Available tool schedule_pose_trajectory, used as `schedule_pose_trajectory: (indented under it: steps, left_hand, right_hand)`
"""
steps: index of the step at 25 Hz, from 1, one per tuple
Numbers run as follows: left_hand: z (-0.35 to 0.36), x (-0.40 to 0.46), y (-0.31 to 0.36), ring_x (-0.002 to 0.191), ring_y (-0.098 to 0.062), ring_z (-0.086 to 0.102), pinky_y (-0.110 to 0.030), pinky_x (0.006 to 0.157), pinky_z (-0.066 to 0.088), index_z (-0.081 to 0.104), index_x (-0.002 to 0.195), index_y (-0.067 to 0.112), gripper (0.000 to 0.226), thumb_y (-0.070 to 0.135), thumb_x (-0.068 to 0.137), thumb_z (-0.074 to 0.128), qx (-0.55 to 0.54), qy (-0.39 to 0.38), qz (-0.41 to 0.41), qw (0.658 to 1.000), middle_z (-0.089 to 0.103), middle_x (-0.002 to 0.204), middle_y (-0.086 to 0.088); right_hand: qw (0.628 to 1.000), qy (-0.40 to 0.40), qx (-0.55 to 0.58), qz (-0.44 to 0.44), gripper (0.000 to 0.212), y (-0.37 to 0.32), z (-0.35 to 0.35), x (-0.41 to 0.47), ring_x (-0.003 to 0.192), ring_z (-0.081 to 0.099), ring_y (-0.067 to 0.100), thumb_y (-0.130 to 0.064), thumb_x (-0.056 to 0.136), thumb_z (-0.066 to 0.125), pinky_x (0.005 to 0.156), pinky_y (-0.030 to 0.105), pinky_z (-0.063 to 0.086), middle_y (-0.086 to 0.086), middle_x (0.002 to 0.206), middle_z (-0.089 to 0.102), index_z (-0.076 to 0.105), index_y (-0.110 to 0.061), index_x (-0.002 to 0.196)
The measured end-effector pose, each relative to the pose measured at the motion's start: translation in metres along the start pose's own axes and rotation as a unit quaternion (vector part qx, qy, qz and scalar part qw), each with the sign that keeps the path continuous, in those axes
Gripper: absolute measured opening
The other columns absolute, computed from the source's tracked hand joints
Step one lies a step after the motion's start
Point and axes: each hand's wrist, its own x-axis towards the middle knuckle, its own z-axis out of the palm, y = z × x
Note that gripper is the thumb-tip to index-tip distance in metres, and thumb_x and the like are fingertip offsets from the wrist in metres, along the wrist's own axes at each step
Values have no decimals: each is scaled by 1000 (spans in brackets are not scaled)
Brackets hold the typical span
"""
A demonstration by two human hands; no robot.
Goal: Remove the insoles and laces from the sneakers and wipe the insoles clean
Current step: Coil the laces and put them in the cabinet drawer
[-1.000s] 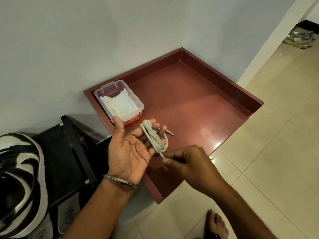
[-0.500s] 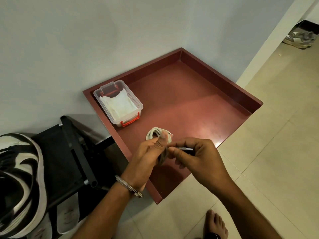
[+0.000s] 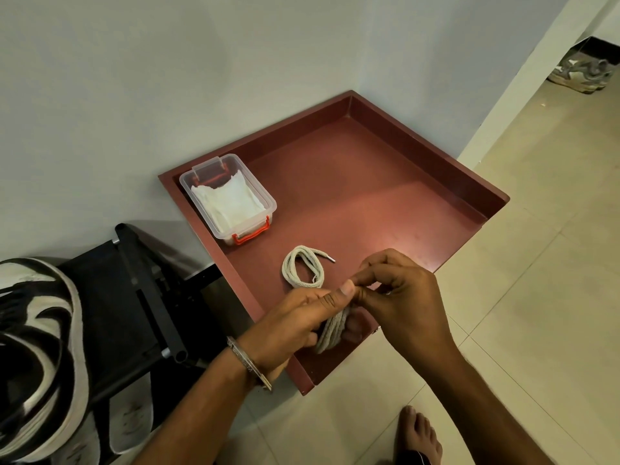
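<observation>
Both hands are pinching the coiled lace (image 3: 330, 327) over the red tray (image 3: 385, 209): left hand (image 3: 302, 317) gripping, right hand (image 3: 399, 297) at 3 o'clock.

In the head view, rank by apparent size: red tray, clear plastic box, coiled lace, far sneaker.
1. red tray
2. clear plastic box
3. and 4. coiled lace and far sneaker look alike; the sneaker lies much farther off, so I leave them unranked.

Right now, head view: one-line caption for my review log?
Both hands, left and right, bundle a coiled shoelace above the red tray.
</observation>
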Motion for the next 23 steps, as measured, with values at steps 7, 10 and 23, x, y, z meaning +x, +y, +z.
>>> schedule_pose_trajectory:
  steps: [7,10,23]
  left_hand:
    - [-6,-2,0,68,-13,56,-51,90,52,68,95,7,16,18,93,58,-111,-80,8,991,57,77,-5]
    - [-6,0,-1,63,-9,52,-41,82,56,65,106,1,18,12,95,55,-146,-79,-1,986,54,72,-2]
    - [1,3,0,63,-18,62,-44,86,55,63,95,0,21,19,91,55,-175,-23,-80,981,58,70,-7]
  right_hand:
    - [912,-147,327,200,19,-1,-5,0,86,71,29,-17,80,67,66,30,58,19,98,73,72,0,89]
    - [883,-171,363,245,29,-4,-9,2,86,68,28,-18,80,67,72,32,59,23,102,72,73,1,101]
    - [882,-182,337,276,29,-2,-11,2,71,69,24,-14,77,70,63,30,56,16,79,71,75,0,102]
